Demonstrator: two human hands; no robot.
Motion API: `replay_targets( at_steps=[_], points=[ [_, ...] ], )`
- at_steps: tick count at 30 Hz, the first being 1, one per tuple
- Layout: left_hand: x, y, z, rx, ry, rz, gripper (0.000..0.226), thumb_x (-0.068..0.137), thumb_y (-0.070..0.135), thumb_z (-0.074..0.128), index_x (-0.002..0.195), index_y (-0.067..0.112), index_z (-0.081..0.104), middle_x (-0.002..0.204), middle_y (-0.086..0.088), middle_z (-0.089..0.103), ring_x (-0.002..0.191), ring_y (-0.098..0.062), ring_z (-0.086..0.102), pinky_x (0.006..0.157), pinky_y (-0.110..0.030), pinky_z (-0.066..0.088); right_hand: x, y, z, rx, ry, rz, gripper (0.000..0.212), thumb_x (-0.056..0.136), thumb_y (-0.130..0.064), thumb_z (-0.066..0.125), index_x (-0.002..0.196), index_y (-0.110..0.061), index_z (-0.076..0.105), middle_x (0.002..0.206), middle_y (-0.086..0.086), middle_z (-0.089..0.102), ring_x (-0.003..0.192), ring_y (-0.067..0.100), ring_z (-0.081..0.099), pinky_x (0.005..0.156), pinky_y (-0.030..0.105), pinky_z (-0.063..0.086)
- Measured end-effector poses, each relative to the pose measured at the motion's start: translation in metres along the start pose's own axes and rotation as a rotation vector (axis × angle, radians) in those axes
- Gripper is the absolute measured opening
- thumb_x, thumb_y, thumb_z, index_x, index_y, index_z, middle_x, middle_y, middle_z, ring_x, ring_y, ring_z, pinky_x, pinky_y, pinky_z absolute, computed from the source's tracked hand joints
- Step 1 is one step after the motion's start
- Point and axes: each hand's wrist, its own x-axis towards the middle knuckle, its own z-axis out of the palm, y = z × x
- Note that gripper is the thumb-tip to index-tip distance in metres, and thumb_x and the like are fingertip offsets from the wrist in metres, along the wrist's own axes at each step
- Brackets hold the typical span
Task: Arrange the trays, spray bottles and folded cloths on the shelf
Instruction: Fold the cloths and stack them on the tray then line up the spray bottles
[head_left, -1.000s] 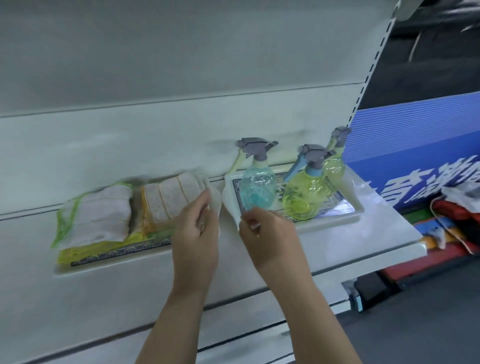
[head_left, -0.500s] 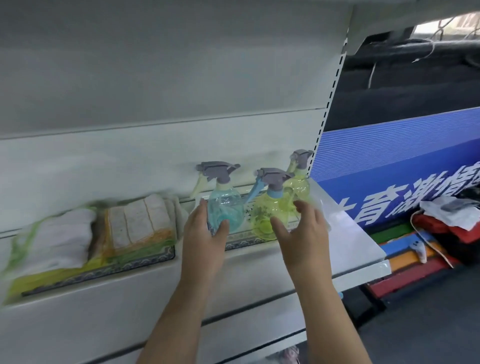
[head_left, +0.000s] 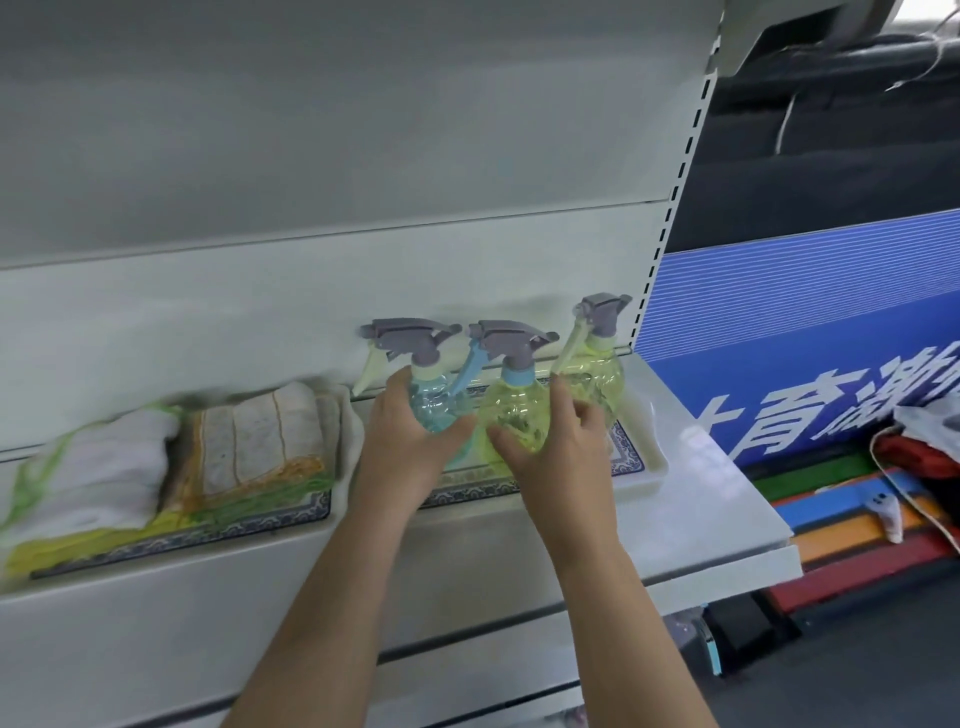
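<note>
Left hand (head_left: 410, 441) wraps the blue spray bottle (head_left: 434, 410); right hand (head_left: 561, 452) grips the yellow-green spray bottle (head_left: 511, 421), apparently standing in the right tray (head_left: 649, 447) beside 1 more bottle (head_left: 597, 379).

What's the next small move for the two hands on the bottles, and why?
Probably nudge the two gripped bottles apart and square them in the tray. The left hand wraps the blue clear plastic spray bottle, and the right hand the near yellow-green spray bottle. These two crowd together, while the rear yellow-green bottle stands apart on the white blue-patterned tray.
</note>
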Motion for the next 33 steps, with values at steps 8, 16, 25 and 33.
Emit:
replay_targets(
  at_steps=[8,16,25,33],
  points=[
    [0.003,-0.008,-0.004,-0.044,0.033,0.03,0.079,0.072,0.044,0.08,0.138,0.025,0.043,0.126,-0.001,0.056,0.108,-0.011,0.059,0.087,-0.026,0.05,0.02,-0.007,0.021,-0.034,0.019,0.016,0.076,0.082,-0.049,0.068,0.141,-0.015,0.035,0.138,0.005,0.044,0.116,0.026,0.055,0.075,0.033,0.045],
    [-0.001,-0.003,-0.014,-0.04,-0.031,0.04,0.111,0.075,0.042,0.081,0.155,0.036,0.006,0.146,0.008,0.041,0.13,-0.009,0.042,0.105,-0.029,0.035,0.017,-0.011,0.014,-0.124,-0.011,-0.006,0.083,0.082,-0.053,0.067,0.145,-0.011,0.031,0.141,0.01,0.041,0.108,0.032,0.06,0.075,0.036,0.05],
    [-0.021,-0.02,-0.014,0.002,0.074,0.043,0.112,0.072,0.042,0.08,0.153,0.028,0.003,0.155,-0.003,0.035,0.142,-0.018,0.034,0.11,-0.044,0.036,0.013,0.027,-0.046,-0.091,0.071,0.138,0.055,0.087,-0.042,0.066,0.132,-0.015,0.048,0.133,0.007,0.046,0.089,0.021,0.055,0.081,0.028,0.042],
    [-0.027,-0.018,-0.012,0.023,0.062,0.017,0.111,0.079,0.037,0.076,0.157,0.027,-0.003,0.154,0.003,0.037,0.144,-0.018,0.029,0.113,-0.043,0.031,0.072,0.049,-0.033,0.037,-0.077,0.125,0.089,0.083,-0.042,0.071,0.153,-0.024,0.018,0.151,0.005,0.036,0.132,0.023,0.044,0.104,0.039,0.042]
  ],
)
